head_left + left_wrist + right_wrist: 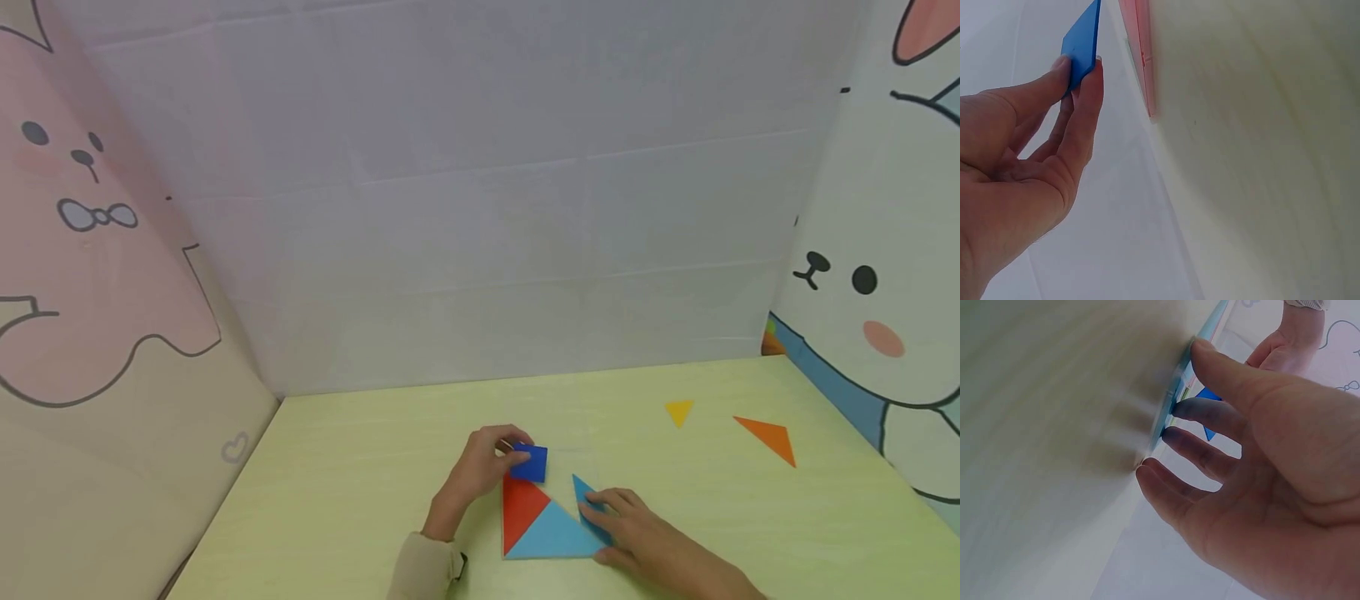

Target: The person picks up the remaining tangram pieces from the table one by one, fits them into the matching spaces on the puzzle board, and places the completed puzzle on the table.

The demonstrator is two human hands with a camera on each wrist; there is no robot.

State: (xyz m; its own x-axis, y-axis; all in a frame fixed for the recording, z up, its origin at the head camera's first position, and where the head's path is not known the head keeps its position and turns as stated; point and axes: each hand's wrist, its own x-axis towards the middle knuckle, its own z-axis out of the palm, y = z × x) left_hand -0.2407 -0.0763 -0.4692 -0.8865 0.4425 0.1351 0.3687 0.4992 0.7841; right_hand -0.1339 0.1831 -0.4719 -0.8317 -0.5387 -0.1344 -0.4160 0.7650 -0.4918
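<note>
Between thumb and fingers my left hand (pixel 487 458) pinches a dark blue square tangram piece (pixel 534 465). In the left wrist view the blue square (pixel 1082 47) is held tilted, apart from the table. A red triangle (pixel 522 508) and a large light blue triangle (pixel 557 537) lie flat with their edges together, and the blue square overlaps the red one's top in the head view. My right hand (pixel 637 533) has its fingers spread, fingertips resting on a smaller blue piece (pixel 582 490), partly hidden beneath them. The right thumb is at the large triangle's right corner.
Farther back on the right of the pale yellow table (pixel 337 500) lie a small yellow triangle (pixel 679 412) and an orange triangle (pixel 772 437). A white cloth wall (pixel 510 250) rises behind the table, with cartoon-printed panels on both sides.
</note>
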